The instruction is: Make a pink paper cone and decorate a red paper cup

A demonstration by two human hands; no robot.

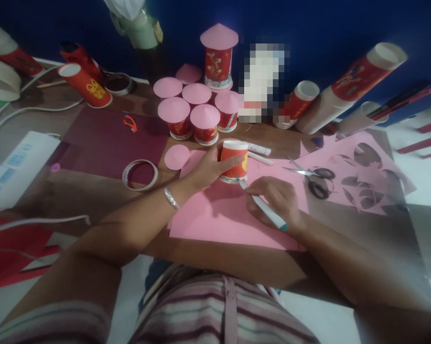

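My left hand [212, 165] is closed around the side of a red paper cup [231, 155] with yellow print and a white rim. The cup stands over a stack of pink paper [208, 215]. In my right hand [274, 198] is a white marker [269, 212] with a teal end, its tip touching or very close to the lower edge of the cup. A small pink paper cone [177, 157] lies left of my left hand. Behind the cup are two more white marker-like sticks, one of them a white pen [259, 149].
Several red cups with pink cone tops [204, 117] are grouped behind, one raised on top [219, 62]. Scissors [314, 177] and cut pink scraps [359, 177] lie right. A tape roll [140, 175] lies left; stacked cups [348, 91] lean at the back right.
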